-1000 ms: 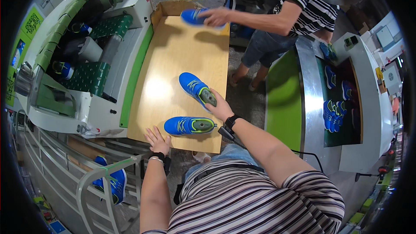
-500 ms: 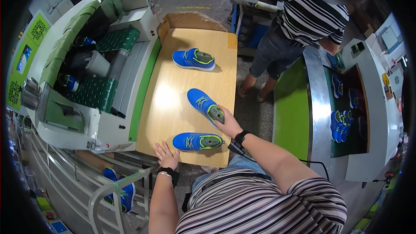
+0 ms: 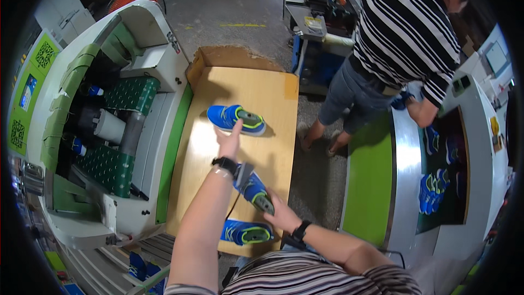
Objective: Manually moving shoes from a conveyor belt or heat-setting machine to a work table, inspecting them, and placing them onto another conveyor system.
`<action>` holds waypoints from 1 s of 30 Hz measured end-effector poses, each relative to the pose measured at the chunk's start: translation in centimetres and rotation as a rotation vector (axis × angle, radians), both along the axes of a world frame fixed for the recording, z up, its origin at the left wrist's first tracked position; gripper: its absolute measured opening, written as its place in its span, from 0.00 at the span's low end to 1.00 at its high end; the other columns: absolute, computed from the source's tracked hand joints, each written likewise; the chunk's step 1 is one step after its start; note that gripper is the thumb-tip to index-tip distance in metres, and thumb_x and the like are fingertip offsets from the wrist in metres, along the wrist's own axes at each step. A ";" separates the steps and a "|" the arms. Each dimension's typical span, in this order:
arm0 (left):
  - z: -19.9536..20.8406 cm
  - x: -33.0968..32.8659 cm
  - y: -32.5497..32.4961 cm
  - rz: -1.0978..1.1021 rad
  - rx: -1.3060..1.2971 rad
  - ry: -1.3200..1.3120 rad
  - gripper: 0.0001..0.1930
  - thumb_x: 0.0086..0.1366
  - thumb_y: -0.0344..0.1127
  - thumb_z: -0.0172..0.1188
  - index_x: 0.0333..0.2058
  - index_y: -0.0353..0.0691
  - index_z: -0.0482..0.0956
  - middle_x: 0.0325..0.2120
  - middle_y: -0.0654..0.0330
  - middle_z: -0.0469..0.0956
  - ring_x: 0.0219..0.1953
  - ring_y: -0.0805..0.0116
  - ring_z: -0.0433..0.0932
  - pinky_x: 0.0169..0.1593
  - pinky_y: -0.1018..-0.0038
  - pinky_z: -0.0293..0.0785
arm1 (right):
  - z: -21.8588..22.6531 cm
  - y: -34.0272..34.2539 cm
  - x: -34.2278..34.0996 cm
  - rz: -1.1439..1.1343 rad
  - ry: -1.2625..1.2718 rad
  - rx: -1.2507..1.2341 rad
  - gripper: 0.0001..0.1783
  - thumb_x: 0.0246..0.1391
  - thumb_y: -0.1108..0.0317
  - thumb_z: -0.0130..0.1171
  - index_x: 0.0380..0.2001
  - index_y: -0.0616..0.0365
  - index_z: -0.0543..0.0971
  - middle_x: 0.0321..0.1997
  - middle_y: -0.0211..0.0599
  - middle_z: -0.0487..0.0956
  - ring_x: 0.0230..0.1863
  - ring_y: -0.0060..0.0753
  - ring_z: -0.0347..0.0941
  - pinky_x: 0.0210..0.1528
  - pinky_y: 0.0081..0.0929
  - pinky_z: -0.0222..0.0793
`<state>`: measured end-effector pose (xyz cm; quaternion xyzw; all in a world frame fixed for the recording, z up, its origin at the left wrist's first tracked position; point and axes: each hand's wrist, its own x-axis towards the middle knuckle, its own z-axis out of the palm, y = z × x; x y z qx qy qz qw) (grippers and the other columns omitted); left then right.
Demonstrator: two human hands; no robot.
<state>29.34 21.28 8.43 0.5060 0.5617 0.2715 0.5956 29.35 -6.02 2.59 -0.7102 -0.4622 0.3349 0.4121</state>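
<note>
Three blue shoes with lime-green trim and grey linings are spread down a wooden tabletop (image 3: pixel 202 186). My left hand (image 3: pixel 229 141) is at the near side of the farthest shoe (image 3: pixel 219 113); thumb and fingers are apart, and the thumb overlaps the shoe's side. My right hand (image 3: pixel 283 216) grips the heel of the middle shoe (image 3: pixel 252 191), which lies at a slant, toe pointing up-left. My left wrist, with its dark band, hides that toe in part. The nearest shoe (image 3: pixel 254 232) lies sideways near the table's front edge.
On the left stands a white machine (image 3: pixel 147 158) with green dotted belts (image 3: pixel 120 166) and shoes inside. Several blue shoes (image 3: pixel 431 191) sit in the right machine's opening. A co-worker in a striped shirt (image 3: pixel 404 27) stands beside a green panel (image 3: pixel 368 180). Metal rails (image 3: pixel 87 265) run at lower left.
My left hand has moved from the table's near left edge up to the farthest shoe. My right hand stays on the middle shoe. The view has tilted upward, and the co-worker has shifted.
</note>
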 end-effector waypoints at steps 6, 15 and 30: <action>-2.3 11.0 2.8 0.287 -0.255 0.417 0.61 0.50 0.47 0.71 0.70 0.46 0.32 0.68 0.38 0.42 0.70 0.42 0.49 0.70 0.56 0.50 | 2.0 0.3 3.0 0.067 0.024 -0.104 0.41 0.50 0.69 0.62 0.66 0.62 0.57 0.65 0.60 0.65 0.66 0.59 0.60 0.68 0.39 0.58; 5.8 -11.8 5.1 0.139 -0.445 -0.934 0.23 0.62 0.24 0.52 0.57 0.42 0.65 0.46 0.59 0.74 0.47 0.65 0.76 0.53 0.69 0.73 | 5.3 7.8 8.3 -0.128 0.636 -0.111 0.33 0.56 0.69 0.64 0.62 0.69 0.65 0.55 0.36 0.75 0.56 0.27 0.69 0.60 0.26 0.64; 10.1 -37.5 21.3 0.670 0.540 0.702 0.44 0.63 0.41 0.56 0.68 0.28 0.39 0.65 0.32 0.52 0.68 0.41 0.54 0.70 0.62 0.52 | 19.2 58.3 -12.4 0.189 -0.386 0.320 0.30 0.57 0.66 0.52 0.64 0.45 0.65 0.57 0.53 0.72 0.55 0.57 0.72 0.55 0.47 0.69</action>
